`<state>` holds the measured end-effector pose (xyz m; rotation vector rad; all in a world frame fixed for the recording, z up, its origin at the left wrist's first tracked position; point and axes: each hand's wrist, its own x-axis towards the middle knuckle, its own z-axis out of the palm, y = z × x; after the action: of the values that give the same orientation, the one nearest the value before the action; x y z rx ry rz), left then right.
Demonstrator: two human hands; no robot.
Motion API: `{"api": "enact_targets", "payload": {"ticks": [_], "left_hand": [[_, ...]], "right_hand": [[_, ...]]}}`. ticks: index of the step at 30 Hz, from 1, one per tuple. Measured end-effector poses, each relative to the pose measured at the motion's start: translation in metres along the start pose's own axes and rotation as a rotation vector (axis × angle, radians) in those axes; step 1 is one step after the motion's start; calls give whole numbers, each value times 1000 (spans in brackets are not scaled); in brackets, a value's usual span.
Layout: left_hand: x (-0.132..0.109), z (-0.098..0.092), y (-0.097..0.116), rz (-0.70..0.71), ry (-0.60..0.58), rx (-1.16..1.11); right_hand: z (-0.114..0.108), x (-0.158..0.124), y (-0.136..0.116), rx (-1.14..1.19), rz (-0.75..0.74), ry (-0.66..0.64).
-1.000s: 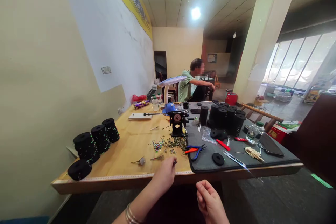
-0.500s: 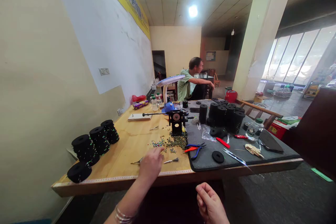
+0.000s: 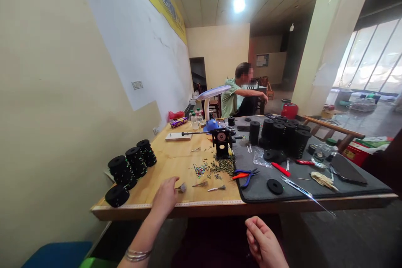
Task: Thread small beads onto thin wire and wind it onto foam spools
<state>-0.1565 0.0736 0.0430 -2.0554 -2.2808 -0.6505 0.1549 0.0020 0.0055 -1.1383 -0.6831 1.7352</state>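
Note:
My left hand (image 3: 165, 196) rests on the wooden table (image 3: 163, 165) near its front edge, fingers curled around the end of a small grey tufted piece (image 3: 182, 186). Two more small pieces lie just to its right: a tufted one (image 3: 201, 184) and a thin metal one (image 3: 216, 188). My right hand (image 3: 263, 243) hangs below the table edge, fingers loosely curled, with nothing visible in it. A scatter of small coloured beads (image 3: 201, 170) and dark beads (image 3: 223, 166) lies behind my left hand.
Black spools (image 3: 132, 163) stand at the left, more black spools (image 3: 284, 134) on the grey mat (image 3: 301, 176). A small black winding device (image 3: 221, 143), pliers (image 3: 246, 173), scissors (image 3: 298, 188) and a desk lamp (image 3: 213, 94) are there too. A person (image 3: 240, 94) sits beyond.
My left hand let go of the thin metal piece, moved left along the front edge and closed on the grey tufted piece. The camera shifted left. My right hand stayed put.

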Motion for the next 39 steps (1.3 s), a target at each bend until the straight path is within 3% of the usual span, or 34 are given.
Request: {"api": "enact_targets", "payload": {"ticks": [6,11,20,26,39], "left_hand": [[-1,0,7,99,29,-50],[-2,-2,26,215,66,-125],[-1,12,59,296,7,-221],[17,12,89,331,-50,-232],[64,63,162,370,-274,-129]], "right_hand": [[1,1,1,-4,14,2],[1,3,5,-4,0,-13],[-1,-2,2,40,-19,22],[-1,3,5,29,4,-9],[-9,6,5,-22,5,-19]]}}
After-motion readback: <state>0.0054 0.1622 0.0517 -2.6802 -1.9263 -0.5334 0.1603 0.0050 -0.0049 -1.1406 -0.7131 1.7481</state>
